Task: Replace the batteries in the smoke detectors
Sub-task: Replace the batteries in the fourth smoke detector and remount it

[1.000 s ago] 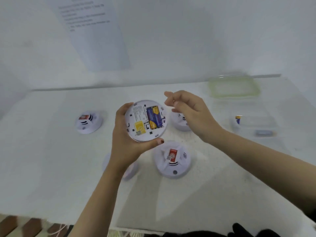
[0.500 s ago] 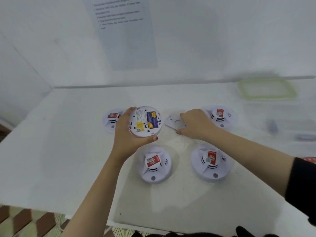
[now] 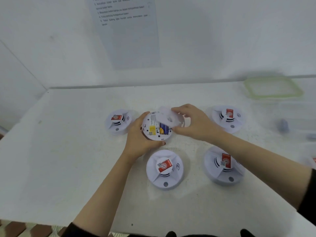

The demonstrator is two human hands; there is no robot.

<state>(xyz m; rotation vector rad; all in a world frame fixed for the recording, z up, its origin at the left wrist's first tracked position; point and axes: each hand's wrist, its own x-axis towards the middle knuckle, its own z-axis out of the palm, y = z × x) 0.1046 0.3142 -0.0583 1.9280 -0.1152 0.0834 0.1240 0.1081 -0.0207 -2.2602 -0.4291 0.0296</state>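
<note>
Left hand (image 3: 140, 139) cups the upturned smoke detector (image 3: 156, 127) above the counter (image 3: 68, 151), its blue battery (image 3: 164, 130) showing beside a yellow label. Right hand (image 3: 193, 124) pinches the white cover (image 3: 166, 117), blurred, over the detector's top edge.

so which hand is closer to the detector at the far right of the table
Right. The right hand sits just left of the far-right detector, a small gap between them. The left hand is farther left, holding the open detector.
</note>
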